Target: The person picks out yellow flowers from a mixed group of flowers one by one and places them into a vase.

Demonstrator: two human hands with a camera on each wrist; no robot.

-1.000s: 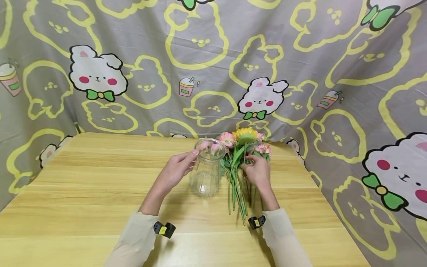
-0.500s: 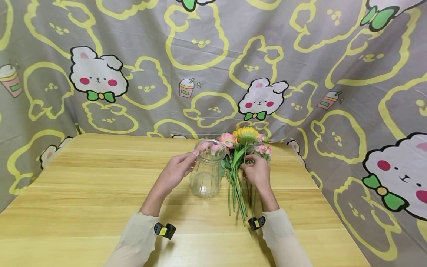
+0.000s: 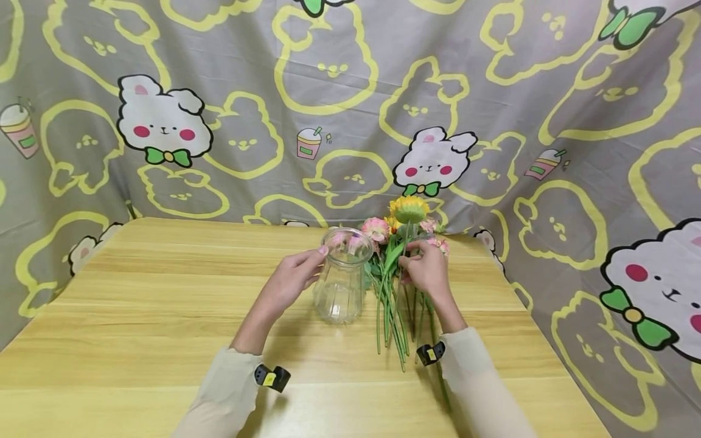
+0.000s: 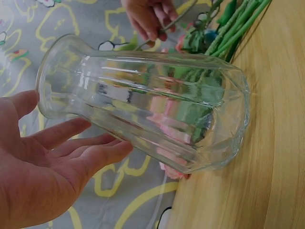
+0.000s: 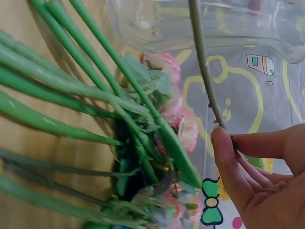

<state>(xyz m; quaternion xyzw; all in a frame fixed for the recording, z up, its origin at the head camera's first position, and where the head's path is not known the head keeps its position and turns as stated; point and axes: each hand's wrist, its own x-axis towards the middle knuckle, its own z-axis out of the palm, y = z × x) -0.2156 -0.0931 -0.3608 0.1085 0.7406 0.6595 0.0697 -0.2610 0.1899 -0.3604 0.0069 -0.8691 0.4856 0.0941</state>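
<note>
A clear glass vase (image 3: 338, 295) stands upright on the table. Against its left side, my left hand (image 3: 292, 277) has its thumb at the rim and its fingers extended along the glass, as the left wrist view shows. To the right of the vase, my right hand (image 3: 429, 271) pinches the thin stem (image 5: 206, 78) of a yellow sunflower (image 3: 409, 210) between thumb and fingers. That flower's head is raised above the others. Beneath and beside this hand lies a bunch of pink flowers (image 3: 375, 229) with green stems (image 3: 387, 316) pointing toward me.
The wooden table (image 3: 181, 292) extends to the left and in front of the hands. Along its back and right side hangs a grey curtain (image 3: 246, 55) with yellow outlines and rabbit faces. Another yellow-orange bloom (image 3: 392, 225) sits among the bunch.
My right hand has lifted the sunflower a little up and to the right, away from the bunch. The left hand and the vase hold their place.
</note>
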